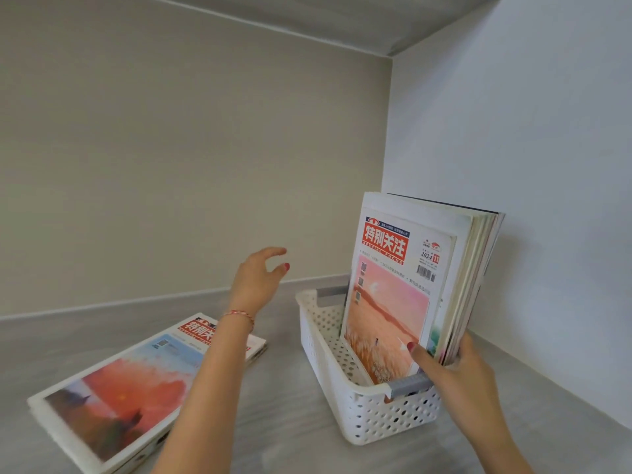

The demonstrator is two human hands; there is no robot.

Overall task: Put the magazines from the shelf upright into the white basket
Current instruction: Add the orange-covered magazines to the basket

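Note:
A white perforated basket (362, 408) with grey handles stands on the shelf at the right. Several magazines (403, 289) stand upright in it, leaning to the right; the front one has a red title and a pink sunset cover. My right hand (455, 367) grips the near lower edge of that bundle, thumb on the front cover. A small stack of magazines (113, 395) lies flat on the shelf at the left, with a red and blue cover on top. My left hand (260, 282) hovers open in the air between the flat stack and the basket, touching nothing.
The grey shelf board (284, 436) ends at a beige back wall (171, 165) and a white side wall (547, 165) close behind the basket. Another board (342, 18) closes the compartment overhead.

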